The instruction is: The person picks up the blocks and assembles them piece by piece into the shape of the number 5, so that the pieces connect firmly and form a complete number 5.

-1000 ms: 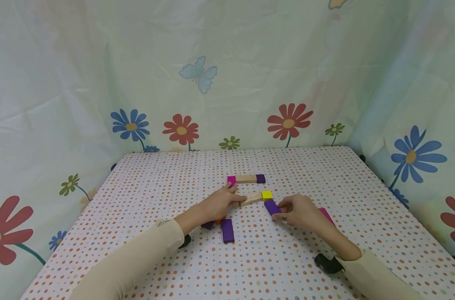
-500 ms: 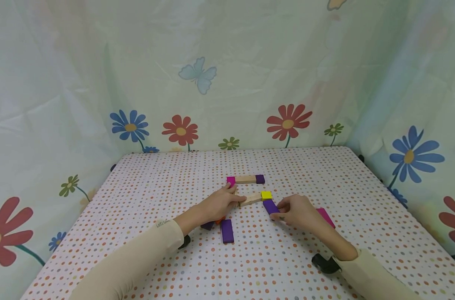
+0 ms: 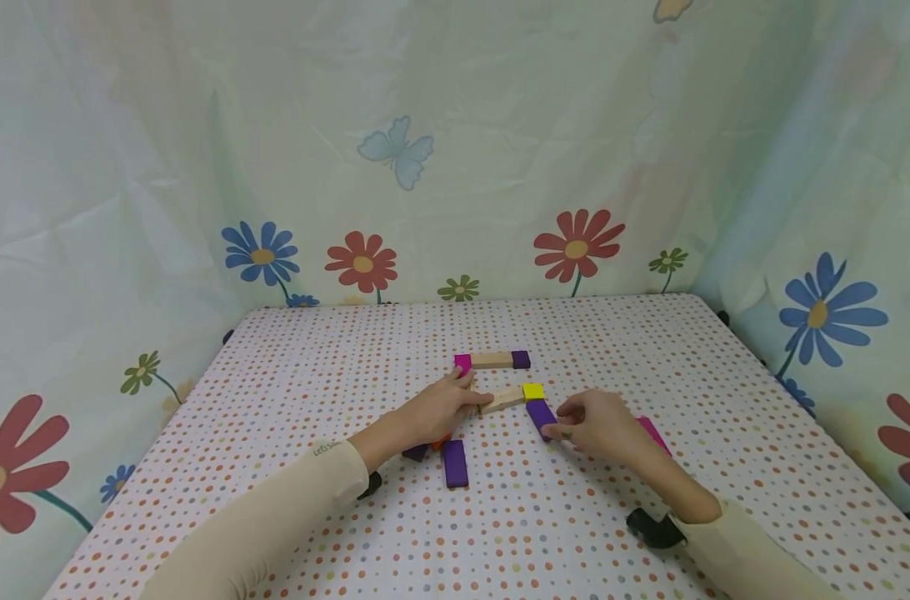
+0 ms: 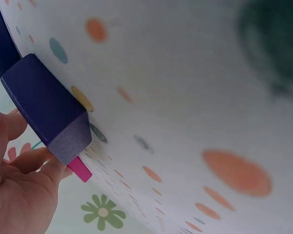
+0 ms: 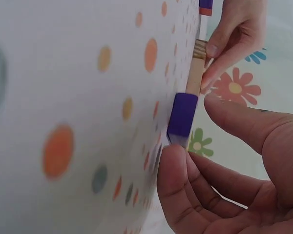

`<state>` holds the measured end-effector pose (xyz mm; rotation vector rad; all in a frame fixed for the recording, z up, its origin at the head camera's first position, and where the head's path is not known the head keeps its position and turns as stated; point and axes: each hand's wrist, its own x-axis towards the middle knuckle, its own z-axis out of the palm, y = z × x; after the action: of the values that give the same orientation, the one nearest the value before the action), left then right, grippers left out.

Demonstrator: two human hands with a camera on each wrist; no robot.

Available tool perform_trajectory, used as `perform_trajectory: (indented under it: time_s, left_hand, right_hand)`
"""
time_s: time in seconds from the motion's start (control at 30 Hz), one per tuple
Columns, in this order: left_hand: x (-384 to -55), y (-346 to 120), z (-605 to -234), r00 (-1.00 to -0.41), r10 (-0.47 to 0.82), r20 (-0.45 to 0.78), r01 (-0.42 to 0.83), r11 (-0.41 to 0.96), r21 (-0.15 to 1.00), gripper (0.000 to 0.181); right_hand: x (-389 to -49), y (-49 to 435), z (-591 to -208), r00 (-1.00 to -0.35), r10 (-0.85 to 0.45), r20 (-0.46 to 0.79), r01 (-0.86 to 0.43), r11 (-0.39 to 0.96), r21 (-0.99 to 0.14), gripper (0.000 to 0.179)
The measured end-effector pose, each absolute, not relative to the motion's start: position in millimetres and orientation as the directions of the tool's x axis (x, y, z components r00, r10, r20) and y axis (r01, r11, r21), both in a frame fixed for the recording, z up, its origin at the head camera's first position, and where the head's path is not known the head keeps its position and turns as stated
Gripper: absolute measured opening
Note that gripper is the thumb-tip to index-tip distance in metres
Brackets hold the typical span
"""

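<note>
Wooden blocks form a jointed line on the spotted tabletop. My left hand (image 3: 434,410) reaches over it, one fingertip at a magenta block (image 3: 463,362) and another at the left end of a plain wooden block (image 3: 506,398). A yellow block (image 3: 533,392) meets that block's right end. From the yellow block a purple block (image 3: 539,415) slants toward me. My right hand (image 3: 599,423) touches the purple block's near end with one fingertip; in the right wrist view another digit stands apart from it. The line's part beneath my left hand is hidden.
Behind, a plain wooden block (image 3: 492,360) ends in a dark purple block (image 3: 521,359). Nearer lie another purple block (image 3: 455,464), a dark block (image 3: 416,452) and an orange piece (image 3: 439,444) partly under my left arm. A magenta block (image 3: 654,437) lies beyond my right wrist.
The slanting purple block has shifted slightly left and lines up closer under the yellow block. My right hand's upper digit has eased away from its side. My left hand keeps its place.
</note>
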<state>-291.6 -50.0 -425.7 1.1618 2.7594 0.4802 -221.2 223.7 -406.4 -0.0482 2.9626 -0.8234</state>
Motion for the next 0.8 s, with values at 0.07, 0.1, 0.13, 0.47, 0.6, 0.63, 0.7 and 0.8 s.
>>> perform_trajectory:
  time_s: [0.07, 0.1, 0.13, 0.47, 0.6, 0.63, 0.7, 0.8]
  left_hand:
    - [-291.9, -49.9, -425.6, -0.702, 0.712, 0.020, 0.677, 0.658, 0.330, 0.039]
    - [-291.9, -49.9, -425.6, -0.701, 0.712, 0.025, 0.679, 0.657, 0.328, 0.039]
    - [-292.2, -49.9, -425.5, -0.701, 0.713, 0.027, 0.680, 0.656, 0.327, 0.039]
    - [-292.4, -48.8, -425.7, -0.701, 0.713, 0.020, 0.681, 0.660, 0.317, 0.039]
    - [-292.0, -49.2, -426.3, -0.709, 0.705, 0.014, 0.672, 0.670, 0.315, 0.039]
    - [-292.0, -49.1, -426.5, -0.710, 0.704, 0.017, 0.673, 0.671, 0.310, 0.039]
    - [-291.8, -48.9, -426.7, -0.711, 0.703, 0.018, 0.672, 0.672, 0.310, 0.039]
    - [-291.9, -48.5, -427.5, -0.710, 0.704, 0.023, 0.675, 0.671, 0.306, 0.038]
  right_hand:
    - [-220.5, 228.6, -403.4, -0.998, -0.034, -0.056, 0.000, 0.859, -0.512, 0.042]
    - [-220.1, 231.7, -401.6, -0.998, -0.027, -0.052, 0.003, 0.862, -0.508, 0.042]
    - [-219.8, 235.2, -399.7, -0.999, -0.021, -0.046, 0.005, 0.865, -0.502, 0.042]
    - [-212.2, 284.4, -387.0, -1.000, 0.013, 0.004, 0.009, 0.888, -0.460, 0.048]
    - [-210.6, 300.4, -384.4, -1.000, 0.010, -0.018, 0.017, 0.904, -0.427, 0.053]
    - [-210.2, 303.6, -384.6, -1.000, 0.009, -0.027, 0.020, 0.908, -0.418, 0.054]
    - [-209.9, 308.9, -384.7, -0.999, 0.008, -0.051, 0.028, 0.916, -0.401, 0.054]
    - [-209.0, 314.6, -387.1, -0.997, 0.006, -0.077, 0.037, 0.917, -0.398, 0.056]
